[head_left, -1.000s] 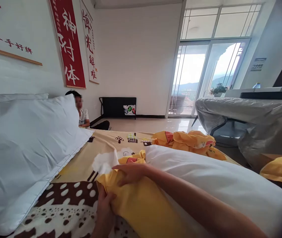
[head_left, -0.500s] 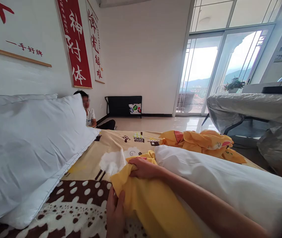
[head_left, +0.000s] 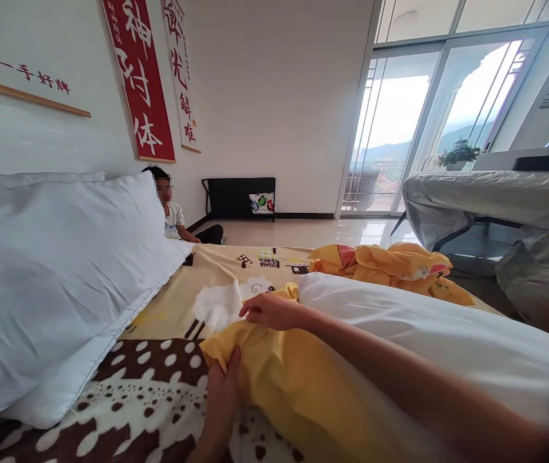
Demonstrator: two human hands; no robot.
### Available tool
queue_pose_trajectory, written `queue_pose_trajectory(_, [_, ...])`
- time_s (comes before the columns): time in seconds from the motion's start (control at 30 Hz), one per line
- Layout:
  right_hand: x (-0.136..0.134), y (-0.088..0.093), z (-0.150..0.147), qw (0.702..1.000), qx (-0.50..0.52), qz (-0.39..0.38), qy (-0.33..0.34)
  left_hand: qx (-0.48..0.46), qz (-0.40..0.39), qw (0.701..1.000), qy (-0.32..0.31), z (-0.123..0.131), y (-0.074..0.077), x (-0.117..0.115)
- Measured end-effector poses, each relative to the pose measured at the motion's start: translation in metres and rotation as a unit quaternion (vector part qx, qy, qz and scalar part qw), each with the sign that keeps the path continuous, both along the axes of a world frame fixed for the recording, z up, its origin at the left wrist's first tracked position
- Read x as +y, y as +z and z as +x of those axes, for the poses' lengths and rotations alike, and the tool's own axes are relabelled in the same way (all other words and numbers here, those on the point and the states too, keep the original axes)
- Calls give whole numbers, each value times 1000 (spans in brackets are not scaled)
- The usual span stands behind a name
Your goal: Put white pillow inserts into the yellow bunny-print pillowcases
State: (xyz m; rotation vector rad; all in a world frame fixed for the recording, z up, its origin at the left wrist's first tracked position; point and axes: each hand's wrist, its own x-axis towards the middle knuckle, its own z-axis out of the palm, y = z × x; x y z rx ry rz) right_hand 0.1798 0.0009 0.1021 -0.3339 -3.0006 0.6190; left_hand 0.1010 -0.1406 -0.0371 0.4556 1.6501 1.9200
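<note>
A long white pillow point(head_left: 429, 334) lies across the bed in front of me, its near end inside a yellow pillowcase point(head_left: 294, 386). My left hand point(head_left: 221, 392) pinches the lower edge of the pillowcase's opening, thumb on top. My right hand point(head_left: 269, 310) rests on the upper edge of the yellow cloth near the pillow's end, fingers bent over the fabric. My right forearm stretches across the pillow from the lower right.
Two big white pillows point(head_left: 53, 270) lean at the left against the wall. The bed has a patterned sheet point(head_left: 159, 386) in cream and brown. Crumpled yellow cloth point(head_left: 390, 263) lies beyond. A person point(head_left: 171, 212) sits on the floor behind. A covered table point(head_left: 491, 206) stands right.
My right hand has slid slightly left and up along the pillowcase edge. My left hand has moved up a little and keeps its pinch. The view has shifted slightly.
</note>
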Motion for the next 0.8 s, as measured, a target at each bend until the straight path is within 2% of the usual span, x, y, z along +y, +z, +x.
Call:
queue_pose_trajectory(0.1, [-3,-10,-12,995,-69,16,65,1,19,1000,-19,1,3,-3])
queue_pose_trajectory(0.17, [-7,-15,-18,986,-108,36,119,12,9,1000,0,2,6,-5])
queue_pose_trajectory(0.2, [-9,-17,-20,984,-114,53,125,12,4,1000,13,2,7,-5])
queue_pose_trajectory(0.27, [-13,-17,-21,985,-98,103,100,1,8,1000,12,3,10,-5])
queue_pose_trajectory(0.33, [-14,-15,-19,984,-71,152,65,-20,21,999,-13,4,12,-5])
queue_pose_trajectory(0.4, [-13,-11,-17,981,-54,182,46,-47,24,998,-36,5,15,-5])
queue_pose_trajectory(0.47, [-12,-8,-15,979,-42,196,33,-63,25,997,-33,7,18,-8])
queue_pose_trajectory(0.6, [-7,-5,-15,976,-21,214,20,10,63,998,10,16,23,-17])
queue_pose_trajectory(0.67, [-3,-5,-15,975,-11,221,23,61,77,995,8,22,23,-21])
queue_pose_trajectory(0.73, [0,-5,-14,970,0,243,33,115,79,990,-34,29,20,-23])
queue_pose_trajectory(0.8, [2,-4,-9,961,13,272,46,166,73,975,-126,31,18,-25])
